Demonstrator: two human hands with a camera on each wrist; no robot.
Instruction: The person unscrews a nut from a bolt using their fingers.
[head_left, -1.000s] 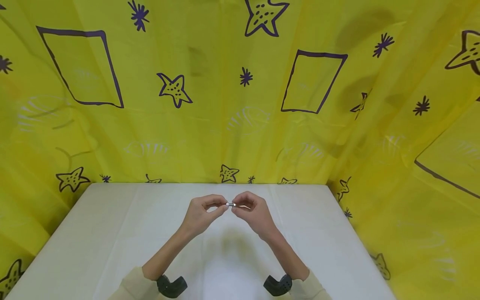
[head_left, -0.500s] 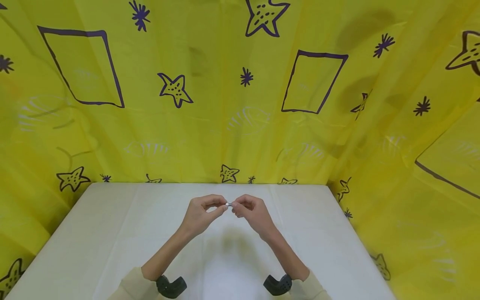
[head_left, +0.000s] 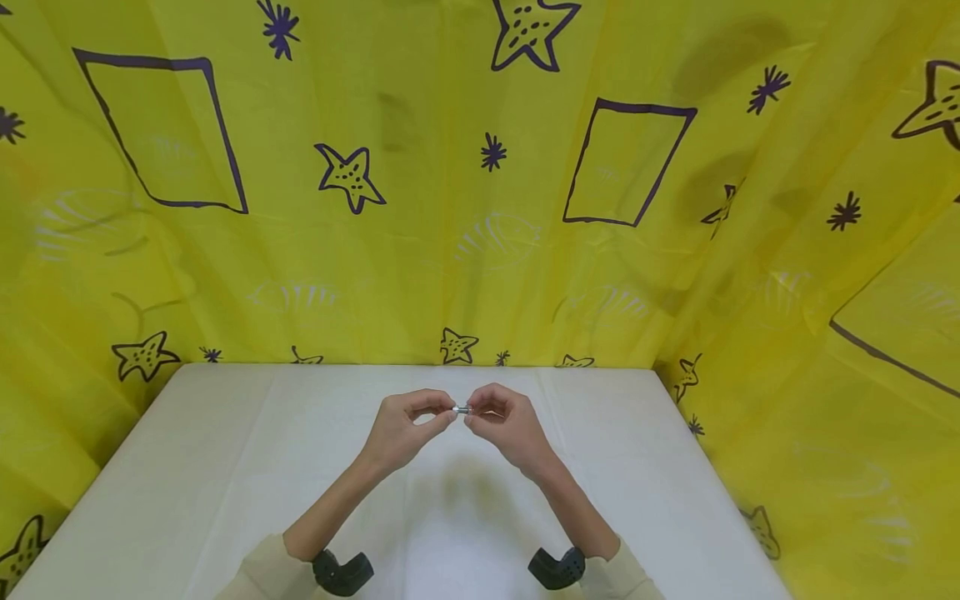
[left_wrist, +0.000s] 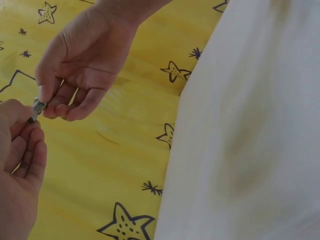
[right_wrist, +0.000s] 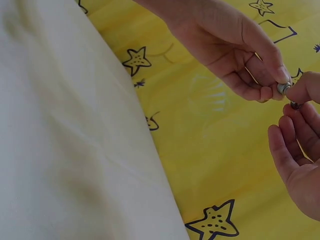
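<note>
Between my two hands, raised above the white table, is a small silver bolt [head_left: 462, 409] with what look like threads along its side in the left wrist view. My left hand [head_left: 405, 429] pinches its left end with thumb and fingertips. The thumb and forefinger of my right hand [head_left: 512, 427] pinch the other end. In the right wrist view a rounded silver end of the bolt [right_wrist: 284, 88] shows at the left hand's thumb, and a dark end sits at the right fingertips. Whether a nut is on it, I cannot tell.
The white-covered table [head_left: 300, 467] spreads below the hands. A yellow curtain [head_left: 420, 275] printed with stars and frames hangs behind and at both sides. Black curved mounts [head_left: 342, 573] sit at both wrists by the light sleeves.
Half a second ago the right thumb and fingers had rolled forward over the bolt's end; now they are back, showing more of the bolt. The left hand stays in place.
</note>
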